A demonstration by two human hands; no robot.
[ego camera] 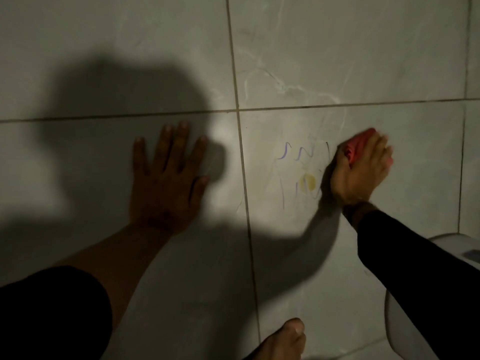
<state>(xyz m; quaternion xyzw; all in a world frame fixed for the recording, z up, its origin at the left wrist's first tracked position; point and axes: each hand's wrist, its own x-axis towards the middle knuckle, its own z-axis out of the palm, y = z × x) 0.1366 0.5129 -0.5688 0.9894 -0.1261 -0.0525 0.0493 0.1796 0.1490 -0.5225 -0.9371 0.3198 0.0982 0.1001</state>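
Note:
My left hand (168,175) lies flat with spread fingers on a pale marbled tile surface (337,61), in deep shadow. My right hand (362,172) grips a red cloth (357,146) and presses it against the tile; the hand is blurred. Just left of the cloth are crayon-like scribbles: blue strokes (298,152) and a yellow blob (307,183) with faint lines around it.
Dark grout lines (237,110) cross between the large tiles. A white toilet (405,307) sits at the lower right, partly behind my black sleeve. A bare foot (283,341) shows at the bottom edge. A large shadow covers the left half.

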